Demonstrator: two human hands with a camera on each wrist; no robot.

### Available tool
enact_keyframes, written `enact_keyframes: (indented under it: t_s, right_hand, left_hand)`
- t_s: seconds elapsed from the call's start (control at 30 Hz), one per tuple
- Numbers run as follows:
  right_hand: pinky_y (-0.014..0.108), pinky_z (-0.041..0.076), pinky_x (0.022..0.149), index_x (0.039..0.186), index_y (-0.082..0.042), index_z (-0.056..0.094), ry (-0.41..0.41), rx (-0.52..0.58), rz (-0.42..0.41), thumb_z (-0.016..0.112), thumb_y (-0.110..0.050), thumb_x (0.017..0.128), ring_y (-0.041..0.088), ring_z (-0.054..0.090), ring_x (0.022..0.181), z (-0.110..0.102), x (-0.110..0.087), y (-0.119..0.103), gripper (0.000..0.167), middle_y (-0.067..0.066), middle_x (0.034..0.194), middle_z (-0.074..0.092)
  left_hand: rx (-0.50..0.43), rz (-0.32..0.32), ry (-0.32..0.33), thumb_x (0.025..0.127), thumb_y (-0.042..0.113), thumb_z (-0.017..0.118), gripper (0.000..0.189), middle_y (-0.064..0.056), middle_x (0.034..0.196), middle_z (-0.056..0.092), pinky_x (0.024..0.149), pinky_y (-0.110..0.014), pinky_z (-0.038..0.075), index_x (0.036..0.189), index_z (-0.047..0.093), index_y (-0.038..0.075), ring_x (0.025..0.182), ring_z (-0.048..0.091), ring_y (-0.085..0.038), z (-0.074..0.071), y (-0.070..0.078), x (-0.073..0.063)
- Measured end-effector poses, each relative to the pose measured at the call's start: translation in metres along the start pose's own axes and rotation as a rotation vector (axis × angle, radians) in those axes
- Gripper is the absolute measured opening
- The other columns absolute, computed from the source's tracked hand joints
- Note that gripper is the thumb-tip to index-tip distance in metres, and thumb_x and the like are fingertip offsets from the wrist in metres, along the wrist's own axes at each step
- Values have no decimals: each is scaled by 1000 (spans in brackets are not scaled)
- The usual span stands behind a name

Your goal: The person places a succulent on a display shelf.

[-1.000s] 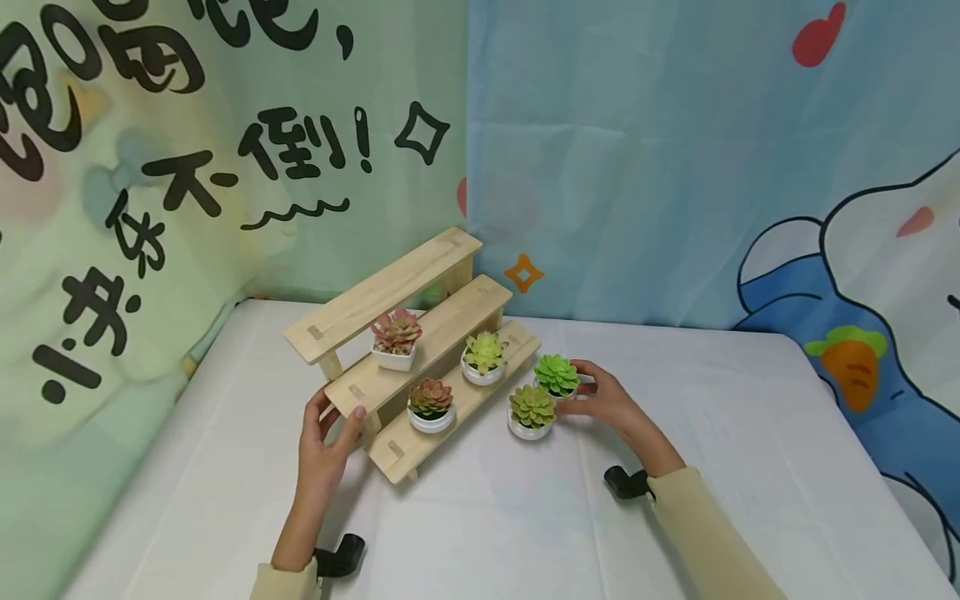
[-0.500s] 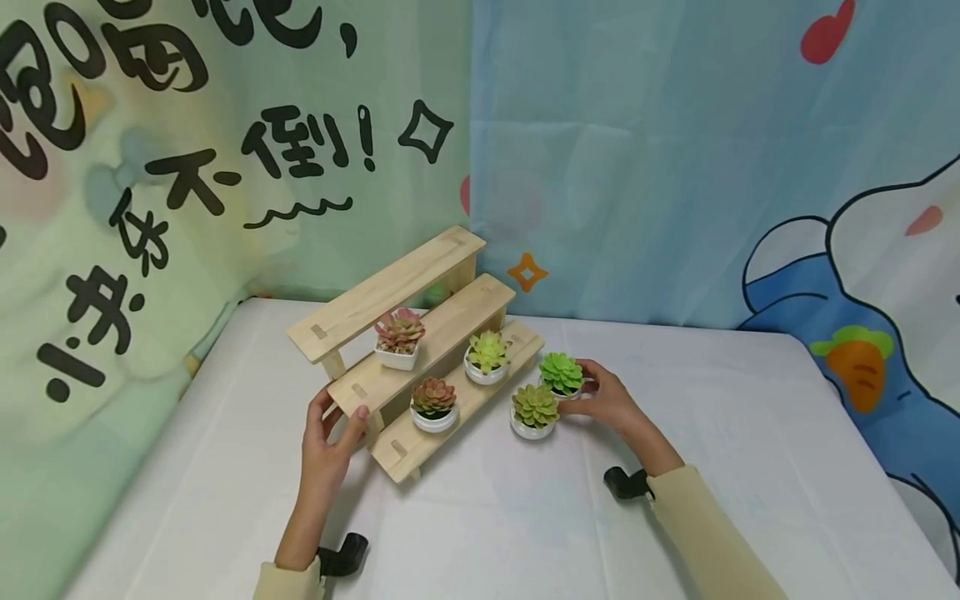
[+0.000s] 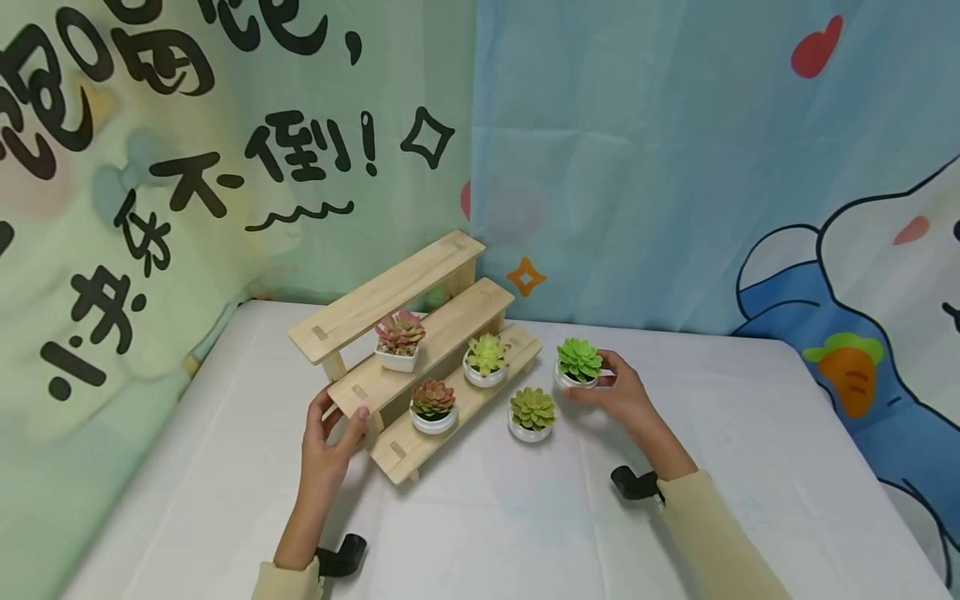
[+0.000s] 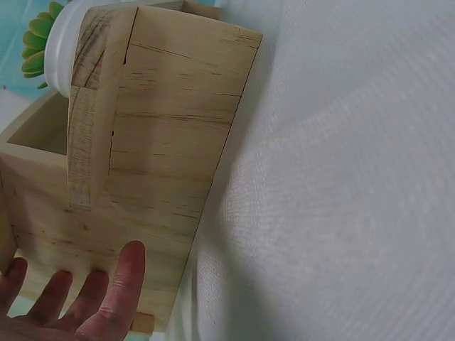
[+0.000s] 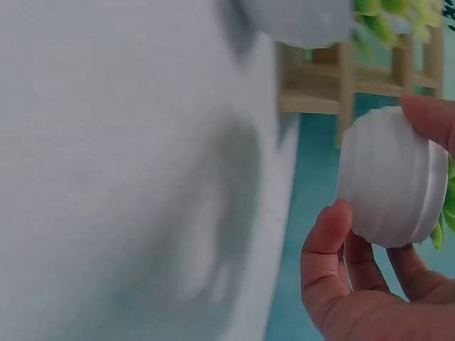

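My right hand (image 3: 618, 392) holds a bright green succulent (image 3: 579, 360) by its white pot (image 5: 391, 177), thumb and fingers round the pot's sides. In the right wrist view the pot is raised off the table, its shadow apart from it. My left hand (image 3: 330, 446) rests against the left end of a three-tier wooden shelf (image 3: 422, 342), its spread fingers (image 4: 122, 284) touching the end panel. A yellow-green succulent (image 3: 532, 410) in a white pot stands on the table between shelf and right hand. The lowest tier bears a reddish succulent (image 3: 432, 402) and a pale green one (image 3: 486, 357).
A pink succulent (image 3: 400, 335) in a square white pot sits on the middle tier. The shelf stands at an angle on a white-covered table (image 3: 487, 533). Printed curtains (image 3: 637, 167) hang behind and to the left. Each wrist wears a black camera mount (image 3: 343, 557).
My right hand has lifted the bright green succulent and moved it to the right and away, apart from the yellow-green one. The left hand and shelf have stayed in place.
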State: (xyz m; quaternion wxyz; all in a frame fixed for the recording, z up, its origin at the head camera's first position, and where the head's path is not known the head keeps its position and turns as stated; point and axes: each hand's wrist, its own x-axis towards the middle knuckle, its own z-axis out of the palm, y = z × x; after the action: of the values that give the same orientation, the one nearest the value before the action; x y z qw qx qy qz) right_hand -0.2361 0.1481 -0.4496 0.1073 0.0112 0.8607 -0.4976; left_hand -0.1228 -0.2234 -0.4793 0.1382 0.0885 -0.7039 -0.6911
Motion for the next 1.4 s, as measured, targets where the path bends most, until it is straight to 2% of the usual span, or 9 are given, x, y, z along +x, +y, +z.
enact_keyframes:
  t_s: [0.23, 0.63, 1.0, 1.4]
  right_hand:
    - [32, 40, 78, 148, -2, 32, 45, 13, -65, 77, -20, 84, 24, 42, 103, -7, -2, -22, 80, 21, 138, 41]
    - [35, 40, 82, 152, -2, 24, 51, 39, -132, 74, -19, 87, 25, 40, 107, -5, -4, -62, 83, 21, 139, 39]
    - [34, 40, 79, 147, -2, 32, 11, 85, -227, 73, -16, 87, 24, 42, 102, 15, 4, -97, 74, 20, 135, 42]
    - [34, 41, 83, 152, -4, 25, -42, 77, -260, 74, -16, 86, 28, 42, 109, 45, 23, -122, 83, 21, 141, 39]
  left_hand:
    - [3, 8, -1, 96, 8, 60, 62, -23, 145, 34, 75, -15, 52, 148, 27, -3, 133, 40, -37, -3, -1, 2]
    - [3, 10, 4, 96, 6, 61, 61, -23, 144, 35, 76, -16, 53, 147, 28, -3, 132, 40, -37, -6, -2, 2]
    - [1, 9, -12, 96, 8, 61, 61, -21, 146, 35, 77, -18, 53, 148, 29, 0, 133, 40, -37, -1, -3, 3]
    - [-28, 28, 6, 94, 5, 62, 60, -22, 143, 38, 76, -17, 53, 146, 33, -2, 132, 42, -37, -1, -8, 8]
